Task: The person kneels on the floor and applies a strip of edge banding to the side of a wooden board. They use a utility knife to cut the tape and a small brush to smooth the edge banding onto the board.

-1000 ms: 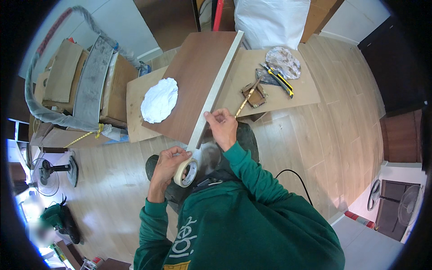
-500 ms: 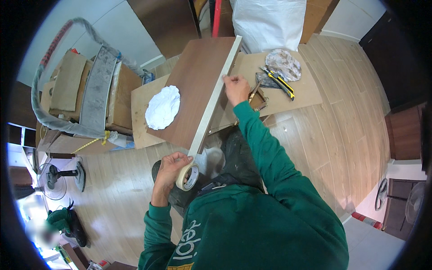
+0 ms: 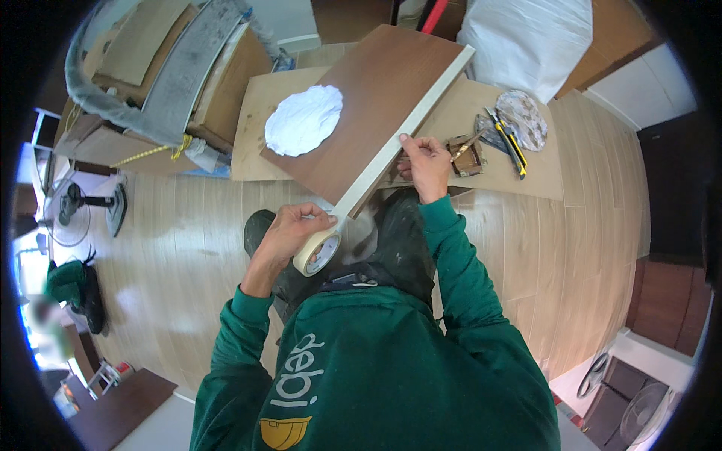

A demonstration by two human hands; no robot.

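A brown wooden board (image 3: 376,98) lies slanting in front of me, a pale strip of masking tape (image 3: 383,159) along its right-hand edge. My left hand (image 3: 287,234) is closed on the roll of masking tape (image 3: 303,261) just off the board's near corner, and a short length runs from the roll to that edge. Partway along the taped edge, my right hand (image 3: 427,167) grips the board, thumb on the tape and the other fingers curled at the side. A crumpled white cloth or paper (image 3: 304,120) rests on the board's left part.
Cardboard (image 3: 545,161) lies under the board on the wood-look floor. On it, right of my right hand, are a small open box (image 3: 468,159) with a brush, a yellow-black utility knife (image 3: 511,146) and a stained wad (image 3: 523,120). A loaded trolley (image 3: 177,83) stands left, a white sack (image 3: 526,45) behind.
My right hand has slid along the taped edge toward me. My left hand still holds the roll by the near corner. The whole view has shifted, with the board now further right and up.
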